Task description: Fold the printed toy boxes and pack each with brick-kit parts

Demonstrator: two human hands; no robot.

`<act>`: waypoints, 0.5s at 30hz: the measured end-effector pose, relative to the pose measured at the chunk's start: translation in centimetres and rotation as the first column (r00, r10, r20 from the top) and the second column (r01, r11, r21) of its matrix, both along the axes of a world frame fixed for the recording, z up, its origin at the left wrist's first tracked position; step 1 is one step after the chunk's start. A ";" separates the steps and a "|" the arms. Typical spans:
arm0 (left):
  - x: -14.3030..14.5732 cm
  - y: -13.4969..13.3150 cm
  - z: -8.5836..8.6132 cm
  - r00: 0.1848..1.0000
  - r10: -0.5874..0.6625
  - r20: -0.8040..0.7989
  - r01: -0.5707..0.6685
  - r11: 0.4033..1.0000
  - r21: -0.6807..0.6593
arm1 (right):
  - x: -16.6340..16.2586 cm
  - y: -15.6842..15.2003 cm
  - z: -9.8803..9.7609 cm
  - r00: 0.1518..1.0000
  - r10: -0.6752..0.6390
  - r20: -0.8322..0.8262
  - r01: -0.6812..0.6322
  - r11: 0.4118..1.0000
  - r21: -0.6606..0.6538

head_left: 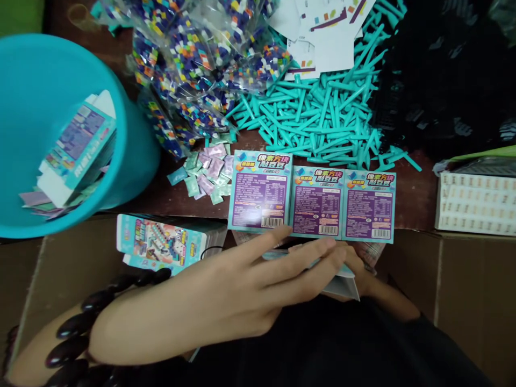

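Three boxes (316, 201) labelled 像素方块

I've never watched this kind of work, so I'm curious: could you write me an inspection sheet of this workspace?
surface: dark brown wooden table, with a cardboard sheet along its near edge.
job's things: three printed boxes stand side by side; left hand lies open just below them; right hand, mostly hidden, is at a folded carton.
clutter: foil sachets, bagged pixel beads, teal plastic sticks, printed sheets.
grippers: nothing seen; bare hands only.
cables: thin black loop, nature unclear.
surroundings: teal bucket holding flattened cartons; black cloth.
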State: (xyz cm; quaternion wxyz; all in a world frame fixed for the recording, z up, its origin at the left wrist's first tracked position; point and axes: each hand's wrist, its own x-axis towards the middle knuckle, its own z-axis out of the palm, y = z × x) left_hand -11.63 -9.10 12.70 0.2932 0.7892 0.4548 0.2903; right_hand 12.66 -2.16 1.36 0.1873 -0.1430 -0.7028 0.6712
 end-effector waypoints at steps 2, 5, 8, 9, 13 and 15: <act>-0.3 0.0 -0.2 0.999 -0.048 -0.021 0.048 0.999 -0.021 | -0.3 0.3 0.6 1.000 0.014 -0.014 -0.014 1.000 0.011; -0.5 0.1 -0.3 0.993 -0.116 -0.038 0.114 0.993 -0.038 | -0.5 0.3 0.7 0.998 0.068 0.017 -0.068 0.998 0.006; -0.1 -0.1 -0.3 0.997 -0.078 -0.031 0.077 0.997 -0.027 | -0.3 -0.1 -0.1 0.994 0.096 0.048 -0.096 0.995 -0.001; 0.1 -0.2 -0.4 0.997 -0.066 -0.035 0.065 0.998 -0.020 | -0.2 -0.2 -0.5 0.994 0.097 0.059 -0.097 0.995 -0.007; 0.6 -0.4 -0.5 0.998 -0.036 -0.044 0.036 0.999 0.009 | 0.4 -0.6 -1.6 0.995 0.080 0.053 -0.080 0.997 -0.007; 0.5 -0.4 -0.5 0.996 -0.060 -0.064 0.061 0.998 0.003 | 0.5 -0.7 -1.8 0.997 0.070 0.016 -0.071 0.997 0.011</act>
